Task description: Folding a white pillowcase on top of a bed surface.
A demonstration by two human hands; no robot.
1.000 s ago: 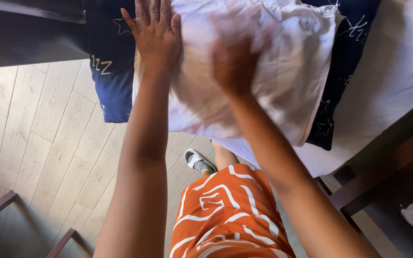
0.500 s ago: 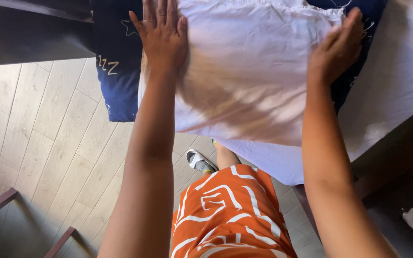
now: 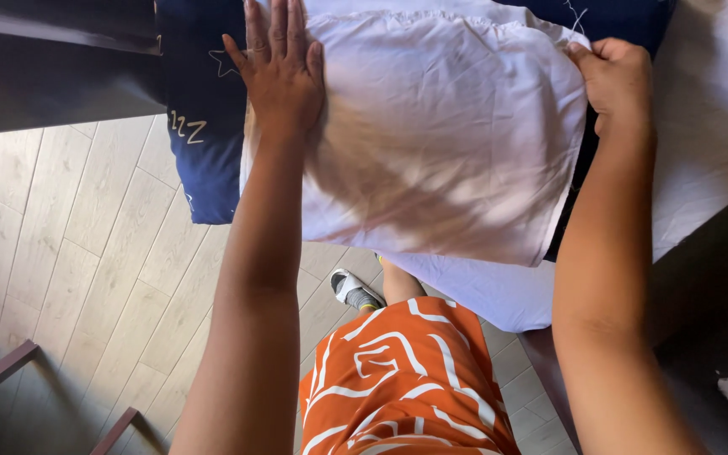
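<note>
A white pillow (image 3: 457, 135) lies on top of a dark blue pillow (image 3: 204, 143) with pale printed shapes, at the corner of a bed with a white sheet (image 3: 709, 143). My left hand (image 3: 278, 67) rests flat on the white pillow's left edge, fingers spread and pointing away from me. My right hand (image 3: 617, 80) grips the pillow's right top corner, fingers curled over the fabric. Both arms reach forward from the bottom of the view.
Pale wood-plank floor (image 3: 69, 253) spreads at the left. A dark furniture top (image 3: 52, 67) is at the upper left, dark bars (image 3: 2, 375) at the lower left. My orange patterned garment (image 3: 398, 379) and a shoe (image 3: 354, 291) show below. A dark bed frame (image 3: 709, 286) runs at the right.
My right hand has slid from the middle of the white pillow out to its right top corner and closed on it. The pillow now lies flatter and more spread out.
</note>
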